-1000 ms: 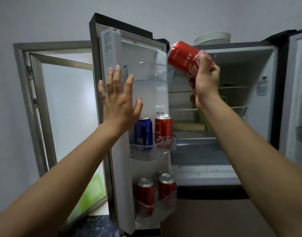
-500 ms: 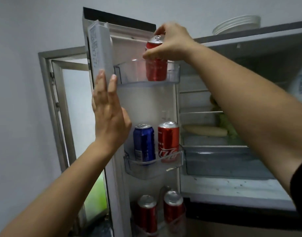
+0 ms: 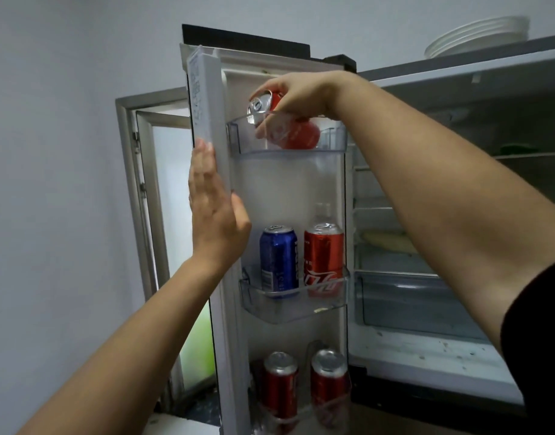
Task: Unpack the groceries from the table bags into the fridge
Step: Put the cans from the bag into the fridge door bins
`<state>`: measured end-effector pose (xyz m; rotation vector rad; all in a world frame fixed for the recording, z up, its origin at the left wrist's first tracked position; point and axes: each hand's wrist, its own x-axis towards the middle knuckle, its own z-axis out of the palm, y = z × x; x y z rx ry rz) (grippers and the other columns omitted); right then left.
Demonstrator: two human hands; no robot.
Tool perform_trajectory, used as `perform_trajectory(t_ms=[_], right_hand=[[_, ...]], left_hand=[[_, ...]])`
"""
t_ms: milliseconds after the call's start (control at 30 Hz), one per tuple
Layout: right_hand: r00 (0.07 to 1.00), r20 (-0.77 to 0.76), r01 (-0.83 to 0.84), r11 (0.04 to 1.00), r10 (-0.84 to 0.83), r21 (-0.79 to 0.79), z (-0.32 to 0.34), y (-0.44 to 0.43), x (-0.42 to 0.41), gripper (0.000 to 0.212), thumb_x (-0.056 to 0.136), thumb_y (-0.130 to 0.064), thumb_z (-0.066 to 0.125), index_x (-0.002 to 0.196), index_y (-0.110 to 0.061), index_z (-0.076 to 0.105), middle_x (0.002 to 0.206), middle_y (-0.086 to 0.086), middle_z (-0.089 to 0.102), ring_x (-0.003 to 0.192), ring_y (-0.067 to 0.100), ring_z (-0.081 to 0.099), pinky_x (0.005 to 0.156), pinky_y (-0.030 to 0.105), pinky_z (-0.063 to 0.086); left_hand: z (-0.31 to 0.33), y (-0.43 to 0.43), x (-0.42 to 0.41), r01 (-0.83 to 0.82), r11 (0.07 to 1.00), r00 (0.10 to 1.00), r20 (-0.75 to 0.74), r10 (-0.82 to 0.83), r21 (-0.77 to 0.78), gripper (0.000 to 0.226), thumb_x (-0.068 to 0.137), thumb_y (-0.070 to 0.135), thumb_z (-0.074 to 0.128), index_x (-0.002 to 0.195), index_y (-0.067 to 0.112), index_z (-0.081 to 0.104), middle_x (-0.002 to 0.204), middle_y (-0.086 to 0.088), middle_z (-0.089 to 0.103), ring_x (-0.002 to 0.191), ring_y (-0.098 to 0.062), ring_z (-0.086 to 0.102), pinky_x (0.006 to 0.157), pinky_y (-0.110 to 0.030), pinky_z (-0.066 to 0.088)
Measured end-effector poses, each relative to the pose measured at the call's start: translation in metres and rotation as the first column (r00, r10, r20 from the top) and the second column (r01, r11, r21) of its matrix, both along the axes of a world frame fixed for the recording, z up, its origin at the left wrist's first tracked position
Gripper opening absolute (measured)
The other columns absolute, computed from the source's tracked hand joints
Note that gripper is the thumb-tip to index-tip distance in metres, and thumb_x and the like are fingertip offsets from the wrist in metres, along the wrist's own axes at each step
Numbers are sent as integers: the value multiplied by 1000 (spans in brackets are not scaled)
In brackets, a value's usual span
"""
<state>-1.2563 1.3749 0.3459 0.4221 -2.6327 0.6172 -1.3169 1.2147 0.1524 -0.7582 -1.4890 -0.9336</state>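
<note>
Red can going into top door bin.
Left hand [image 3: 214,211] flat, fingers released, against fridge door [image 3: 207,127] edge; right hand [image 3: 301,95] fingers grasping red can [image 3: 288,133], tilted inside top door bin [image 3: 238,142]; blue can [image 3: 279,262] in bin below.

Red cans [image 3: 323,260] with white script, one blue can [image 3: 279,262], white plates [image 3: 477,36]

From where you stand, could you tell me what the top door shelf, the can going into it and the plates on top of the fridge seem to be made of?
Top door shelf: clear, glossy plastic; the can shows through its wall.
Can: thin metal, probably aluminium, with a glossy red print and a bare silver top.
Plates: white and smooth, ceramic or plastic; too far away to tell.
</note>
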Motion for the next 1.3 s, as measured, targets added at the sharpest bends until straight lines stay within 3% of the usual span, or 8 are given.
perform_trajectory(t_ms=[300,400,500,633,733,833,1000,1300], right_hand=[[990,131,-54,999,53,-1,-1,1,-2,74,73,-48,77,141,-36,51,134,-2,52,113,18,59,90,31,54],[997,77,-24,1000,23,6,-4,3,-3,54,90,-56,62,138,-32,56,117,-5,63,110,16,61,100,34,50],[996,35,80,996,-82,44,-7,0,-4,67,90,-75,43,137,-29,59,126,-1,63,116,18,59,110,40,41],[931,-333,165,986,-151,16,-20,-9,4,65,101,-63,28,119,-19,72,125,0,69,116,18,62,107,41,44],[729,-661,158,983,-177,-89,-58,-2,16,56,104,-51,28,99,-12,69,102,1,71,102,18,63,92,38,49],[606,-772,159,980,-192,-119,-122,15,23,47,104,-44,35,135,-17,57,140,9,57,132,17,47,111,40,38],[660,-687,354,933,-304,-72,-234,65,47,58,101,-48,41,152,-21,38,162,11,28,150,26,23,119,44,22],[726,-317,654,755,-610,46,-375,199,118,70,99,-47,49,158,-23,20,167,9,7,153,27,12,120,45,22]], left_hand=[[-3,-2,-1,9,1000,1000,2,-9,-11,79,86,-8,48,156,1,12,165,-18,11,154,-28,8,125,-44,12],[-3,-1,-2,23,1000,1000,0,-23,-5,78,86,-8,46,155,-1,13,165,-19,11,154,-28,8,125,-46,12],[-2,-1,-3,24,1000,1000,2,-24,0,78,85,-8,46,155,-1,13,165,-19,11,154,-29,8,126,-43,10],[-3,-2,-2,25,999,1000,16,-25,-22,77,87,-6,46,156,-1,11,165,-19,10,154,-28,6,126,-40,8],[-6,-3,0,16,999,999,43,-14,-33,74,91,-2,46,156,0,11,166,-18,7,154,-27,4,126,-38,6],[-19,1,8,8,1000,997,78,-7,-6,70,95,3,45,157,1,13,166,-17,8,154,-26,5,126,-42,7],[-57,24,46,-10,999,993,115,5,49,66,96,25,49,155,5,26,165,-19,12,154,-30,7,124,-51,6],[-159,153,99,52,907,996,-44,-78,-419,65,92,32,58,149,7,40,161,-24,19,152,-38,15,118,-63,16]])
